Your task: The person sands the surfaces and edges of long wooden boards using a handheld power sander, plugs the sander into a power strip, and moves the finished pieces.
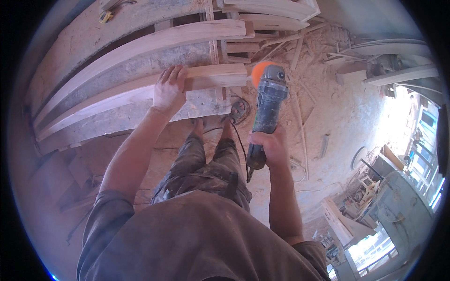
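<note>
My right hand is wrapped round the rear body of a dark angle grinder. An orange disc sits at its head, close to the end of a long wooden beam; whether they touch I cannot tell. My left hand grips that beam near its right part, fingers laid over the far edge. The beam lies across a dusty workbench. Beyond it, a second curved beam runs roughly alongside. The grinder's cord drops from its rear end toward the floor.
More wooden pieces are stacked at the far edge. Sawdust and thin offcuts litter the floor to the right. Long boards lie at the far right. A yellow item, perhaps a tape measure, rests at the far left.
</note>
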The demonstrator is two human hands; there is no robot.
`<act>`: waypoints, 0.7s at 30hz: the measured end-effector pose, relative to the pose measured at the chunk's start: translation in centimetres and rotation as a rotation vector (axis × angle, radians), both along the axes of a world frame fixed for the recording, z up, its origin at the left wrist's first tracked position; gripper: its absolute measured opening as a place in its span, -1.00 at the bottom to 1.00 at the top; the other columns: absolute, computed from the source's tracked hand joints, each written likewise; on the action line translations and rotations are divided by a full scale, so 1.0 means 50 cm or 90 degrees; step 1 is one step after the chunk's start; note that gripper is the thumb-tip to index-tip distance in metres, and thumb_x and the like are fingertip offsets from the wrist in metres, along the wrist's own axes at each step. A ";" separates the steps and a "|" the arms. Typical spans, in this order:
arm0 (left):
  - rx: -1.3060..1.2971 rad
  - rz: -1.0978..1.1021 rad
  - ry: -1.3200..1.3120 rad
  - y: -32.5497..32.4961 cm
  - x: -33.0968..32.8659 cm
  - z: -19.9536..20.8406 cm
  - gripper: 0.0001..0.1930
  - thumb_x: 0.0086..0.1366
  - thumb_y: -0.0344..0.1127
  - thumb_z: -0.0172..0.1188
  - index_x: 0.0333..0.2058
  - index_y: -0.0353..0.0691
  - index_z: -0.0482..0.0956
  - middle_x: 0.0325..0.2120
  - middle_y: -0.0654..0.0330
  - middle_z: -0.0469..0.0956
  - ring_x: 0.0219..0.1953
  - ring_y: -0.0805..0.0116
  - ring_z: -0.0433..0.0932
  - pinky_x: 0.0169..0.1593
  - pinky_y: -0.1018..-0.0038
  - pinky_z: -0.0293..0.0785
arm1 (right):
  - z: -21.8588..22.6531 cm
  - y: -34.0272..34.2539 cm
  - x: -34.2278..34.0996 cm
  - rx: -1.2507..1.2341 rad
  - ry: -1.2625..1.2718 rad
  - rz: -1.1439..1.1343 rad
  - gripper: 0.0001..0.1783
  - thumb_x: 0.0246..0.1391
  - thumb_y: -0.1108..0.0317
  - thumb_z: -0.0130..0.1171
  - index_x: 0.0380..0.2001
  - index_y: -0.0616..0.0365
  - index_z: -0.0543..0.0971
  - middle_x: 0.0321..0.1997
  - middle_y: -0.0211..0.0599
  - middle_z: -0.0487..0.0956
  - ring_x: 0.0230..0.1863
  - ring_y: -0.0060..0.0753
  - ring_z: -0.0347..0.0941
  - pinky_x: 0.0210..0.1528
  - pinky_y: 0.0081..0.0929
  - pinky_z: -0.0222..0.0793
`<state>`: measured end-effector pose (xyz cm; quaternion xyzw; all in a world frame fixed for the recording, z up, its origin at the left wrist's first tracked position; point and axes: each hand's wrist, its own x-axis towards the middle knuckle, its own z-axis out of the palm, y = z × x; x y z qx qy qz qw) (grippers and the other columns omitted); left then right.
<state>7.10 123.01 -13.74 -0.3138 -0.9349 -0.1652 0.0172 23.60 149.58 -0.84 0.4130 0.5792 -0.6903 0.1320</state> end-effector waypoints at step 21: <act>-0.156 0.011 -0.480 0.038 -0.091 0.129 -0.52 -0.04 -0.51 0.34 -0.04 -0.30 0.62 -0.09 -0.06 0.66 0.04 -0.11 0.60 0.15 0.12 0.52 | -0.009 0.021 0.128 0.040 -0.081 -0.088 -0.60 -0.33 0.52 0.36 -0.29 0.24 0.54 -0.42 -0.38 0.57 -0.41 -0.44 0.53 -0.29 -0.45 0.44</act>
